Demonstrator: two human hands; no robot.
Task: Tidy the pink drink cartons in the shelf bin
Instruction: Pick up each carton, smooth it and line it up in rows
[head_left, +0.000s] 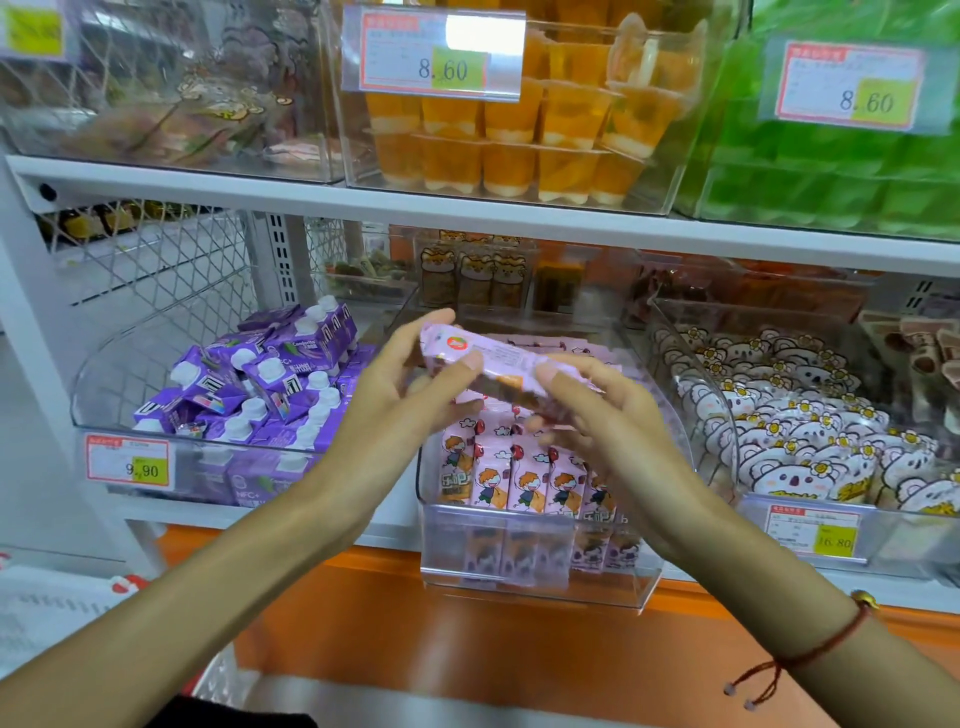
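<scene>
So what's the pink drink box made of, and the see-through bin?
The pink carton, held by the left hand and right hand, looks like coated paperboard: printed, slightly shiny, with sharp folded edges. The bin looks like clear hard plastic: glossy, and you can see the cartons through it.

Both arms fwd, left hand (410, 384) & right hand (597, 410) pinching, fingers curled.

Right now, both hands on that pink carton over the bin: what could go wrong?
1. The pink carton is held by its ends between the left hand and right hand; a slip could drop it onto the upright cartons and topple them.
2. That front row looks tightly packed; forcing it in could crush packs.
3. The clear bin overhangs the shelf edge; pressing down might tip it.
</scene>
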